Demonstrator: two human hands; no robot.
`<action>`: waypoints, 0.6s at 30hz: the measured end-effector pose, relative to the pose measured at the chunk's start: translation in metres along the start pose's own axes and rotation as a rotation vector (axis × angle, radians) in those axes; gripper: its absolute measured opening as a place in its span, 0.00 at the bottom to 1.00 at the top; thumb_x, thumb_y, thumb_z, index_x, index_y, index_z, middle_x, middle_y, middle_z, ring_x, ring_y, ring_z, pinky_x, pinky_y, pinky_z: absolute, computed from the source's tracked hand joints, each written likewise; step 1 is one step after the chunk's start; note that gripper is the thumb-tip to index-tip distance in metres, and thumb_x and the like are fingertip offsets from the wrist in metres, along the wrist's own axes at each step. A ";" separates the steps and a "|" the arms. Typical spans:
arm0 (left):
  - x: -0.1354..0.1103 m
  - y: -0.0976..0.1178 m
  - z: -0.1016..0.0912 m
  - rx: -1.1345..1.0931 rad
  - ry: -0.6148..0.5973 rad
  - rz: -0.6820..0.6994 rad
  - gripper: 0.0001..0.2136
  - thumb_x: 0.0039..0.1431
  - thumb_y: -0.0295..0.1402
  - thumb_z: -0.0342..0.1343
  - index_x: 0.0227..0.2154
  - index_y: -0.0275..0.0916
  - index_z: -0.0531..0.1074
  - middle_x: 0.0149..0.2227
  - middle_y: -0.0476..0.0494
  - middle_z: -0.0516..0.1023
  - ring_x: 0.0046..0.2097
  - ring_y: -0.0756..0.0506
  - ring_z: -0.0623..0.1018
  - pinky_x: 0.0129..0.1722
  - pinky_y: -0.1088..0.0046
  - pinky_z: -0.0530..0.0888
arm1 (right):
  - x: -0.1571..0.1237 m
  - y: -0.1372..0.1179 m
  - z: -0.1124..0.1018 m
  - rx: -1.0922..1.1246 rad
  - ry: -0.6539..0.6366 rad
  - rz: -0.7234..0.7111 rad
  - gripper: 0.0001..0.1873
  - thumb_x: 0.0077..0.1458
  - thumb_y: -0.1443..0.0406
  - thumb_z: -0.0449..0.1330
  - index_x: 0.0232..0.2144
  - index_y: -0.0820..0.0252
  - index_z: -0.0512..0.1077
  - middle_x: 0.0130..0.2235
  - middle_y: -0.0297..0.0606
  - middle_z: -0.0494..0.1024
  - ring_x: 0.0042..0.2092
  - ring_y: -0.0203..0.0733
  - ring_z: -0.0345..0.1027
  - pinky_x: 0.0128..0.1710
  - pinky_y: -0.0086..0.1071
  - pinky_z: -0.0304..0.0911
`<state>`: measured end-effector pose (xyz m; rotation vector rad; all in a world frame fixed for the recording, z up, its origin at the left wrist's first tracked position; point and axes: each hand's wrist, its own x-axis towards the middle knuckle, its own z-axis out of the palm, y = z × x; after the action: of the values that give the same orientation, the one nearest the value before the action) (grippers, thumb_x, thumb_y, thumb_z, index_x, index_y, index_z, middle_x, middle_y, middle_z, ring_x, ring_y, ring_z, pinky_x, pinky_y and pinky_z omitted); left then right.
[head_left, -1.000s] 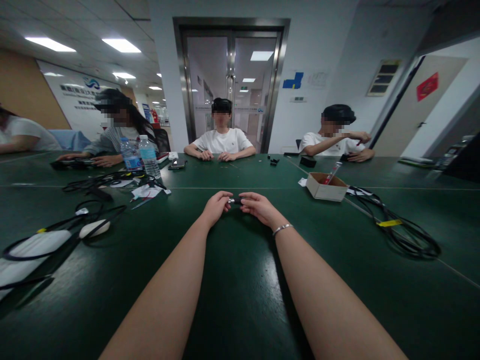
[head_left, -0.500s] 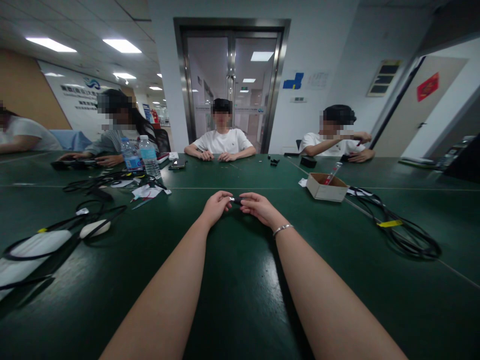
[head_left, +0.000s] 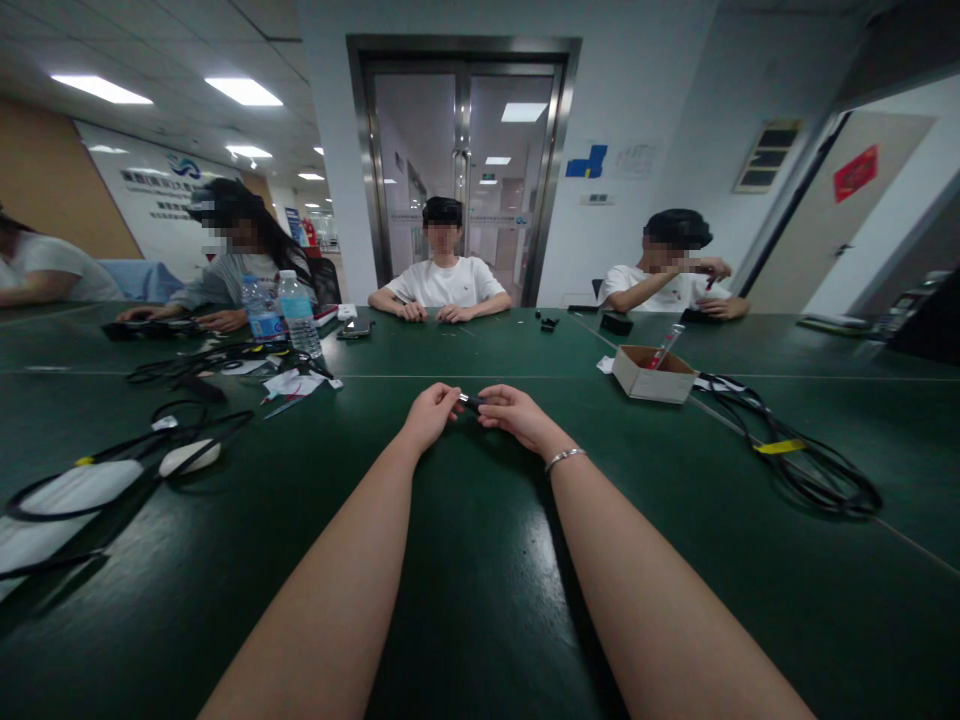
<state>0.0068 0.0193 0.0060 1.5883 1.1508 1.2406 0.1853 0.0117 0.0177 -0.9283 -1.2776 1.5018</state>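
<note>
A small dark cylinder with a silvery end (head_left: 469, 401) is held level between my two hands, above the green table (head_left: 480, 560). Its exact kind is too small to make out. My left hand (head_left: 433, 416) pinches the silvery end between thumb and fingertips. On the dark end, my right hand (head_left: 517, 415) closes its thumb and fingers, hiding part of it. A silver bracelet (head_left: 564, 457) circles my right wrist.
To the right stand an open cardboard box (head_left: 652, 382) with a clear-and-red tube in it and a coiled black cable (head_left: 817, 470). Cables, papers (head_left: 294, 384), a white mouse (head_left: 190, 458) and water bottles (head_left: 298, 315) are at left. Several people sit around the table.
The small cylinder has tilted slightly, its dark end a little lower, and slightly more of it shows between my hands. The person at right has lowered a raised hand a little.
</note>
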 end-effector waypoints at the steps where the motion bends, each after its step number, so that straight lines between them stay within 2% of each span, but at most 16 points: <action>1: 0.000 0.000 0.000 0.006 0.000 0.000 0.13 0.56 0.42 0.51 0.30 0.36 0.68 0.26 0.47 0.73 0.25 0.51 0.70 0.27 0.75 0.65 | 0.000 0.000 0.001 -0.007 0.001 0.001 0.13 0.47 0.78 0.64 0.35 0.63 0.68 0.27 0.35 0.74 0.28 0.33 0.72 0.27 0.22 0.69; 4: -0.001 0.000 0.000 0.017 0.005 -0.002 0.14 0.56 0.44 0.51 0.30 0.36 0.68 0.26 0.47 0.73 0.25 0.51 0.70 0.27 0.75 0.65 | 0.000 0.001 0.003 -0.053 0.008 -0.019 0.15 0.44 0.78 0.65 0.33 0.63 0.67 0.26 0.34 0.75 0.28 0.34 0.72 0.27 0.23 0.69; 8: -0.002 0.002 -0.001 0.026 0.001 0.059 0.15 0.54 0.45 0.53 0.30 0.37 0.69 0.27 0.48 0.72 0.27 0.51 0.70 0.28 0.75 0.66 | 0.003 0.005 0.009 -0.267 0.025 -0.104 0.16 0.38 0.77 0.68 0.26 0.63 0.66 0.24 0.32 0.74 0.25 0.32 0.69 0.23 0.22 0.64; 12: -0.006 0.005 -0.001 0.076 -0.074 0.080 0.14 0.51 0.45 0.56 0.29 0.37 0.69 0.27 0.48 0.72 0.27 0.51 0.70 0.30 0.74 0.66 | 0.005 0.007 0.015 -0.455 0.047 -0.165 0.11 0.41 0.74 0.66 0.23 0.63 0.66 0.20 0.30 0.71 0.21 0.30 0.64 0.17 0.20 0.57; 14: -0.007 0.007 -0.001 0.075 -0.093 0.071 0.14 0.50 0.45 0.56 0.29 0.37 0.69 0.27 0.48 0.72 0.27 0.50 0.71 0.30 0.74 0.66 | 0.004 0.007 0.019 -0.396 0.042 -0.146 0.10 0.43 0.74 0.65 0.28 0.62 0.66 0.21 0.30 0.72 0.20 0.31 0.64 0.16 0.20 0.57; 16: -0.008 0.008 0.002 0.048 -0.109 0.060 0.15 0.49 0.46 0.56 0.28 0.36 0.69 0.27 0.47 0.72 0.28 0.50 0.71 0.30 0.73 0.67 | 0.001 0.005 0.024 -0.271 0.023 -0.114 0.15 0.45 0.74 0.63 0.34 0.61 0.64 0.24 0.31 0.74 0.21 0.33 0.67 0.17 0.22 0.61; 18: -0.008 0.010 0.008 0.015 -0.118 0.032 0.16 0.48 0.47 0.57 0.27 0.36 0.68 0.25 0.47 0.72 0.27 0.50 0.70 0.29 0.73 0.67 | -0.004 0.003 0.028 -0.209 -0.002 -0.085 0.16 0.46 0.74 0.63 0.35 0.61 0.62 0.24 0.32 0.75 0.21 0.33 0.67 0.18 0.22 0.63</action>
<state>0.0159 0.0082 0.0113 1.6736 1.0669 1.1447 0.1590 0.0001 0.0201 -0.9924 -1.4779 1.3215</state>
